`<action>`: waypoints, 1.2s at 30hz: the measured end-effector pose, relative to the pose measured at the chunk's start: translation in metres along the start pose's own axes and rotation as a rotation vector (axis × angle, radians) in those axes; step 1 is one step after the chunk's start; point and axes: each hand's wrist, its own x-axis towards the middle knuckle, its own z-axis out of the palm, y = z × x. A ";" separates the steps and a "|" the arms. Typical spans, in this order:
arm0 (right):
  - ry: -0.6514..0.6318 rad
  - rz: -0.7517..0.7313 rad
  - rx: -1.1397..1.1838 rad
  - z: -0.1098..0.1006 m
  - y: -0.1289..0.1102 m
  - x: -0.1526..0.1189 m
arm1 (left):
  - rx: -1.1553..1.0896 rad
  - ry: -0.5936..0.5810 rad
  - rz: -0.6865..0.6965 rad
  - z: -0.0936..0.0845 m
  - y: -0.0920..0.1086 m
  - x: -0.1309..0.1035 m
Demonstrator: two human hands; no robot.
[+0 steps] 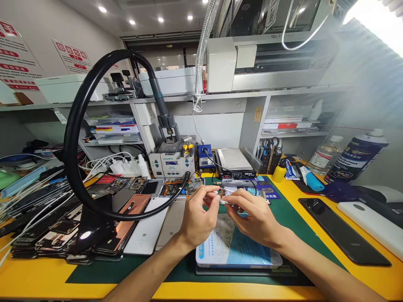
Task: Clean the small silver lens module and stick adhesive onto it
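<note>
My left hand (200,214) and my right hand (252,214) meet above the bench, their thumbs and fingers closed in pinches. Between the fingertips is a small circuit board (223,193), mostly covered by the fingers, so its details are hard to make out. A whitish bit shows at its lower side near the right fingertips. Below the hands lies a blue and white box (239,251), flat on a dark pad over the green mat (189,272).
Stacked phones and phone parts (94,226) crowd the left, under a looping black hose (71,138). Behind stand a hot-air station (172,162) and a flat heating plate (234,161). A black phone (343,230), a spray can (357,155) and a bottle (325,155) are on the right.
</note>
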 end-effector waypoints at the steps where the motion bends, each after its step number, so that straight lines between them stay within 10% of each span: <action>1: 0.011 0.006 -0.004 0.000 0.000 0.000 | -0.004 -0.002 -0.004 0.000 0.000 0.000; 36: 0.029 -0.062 -0.209 -0.001 -0.001 0.002 | -0.680 -0.066 -0.631 0.000 0.007 0.011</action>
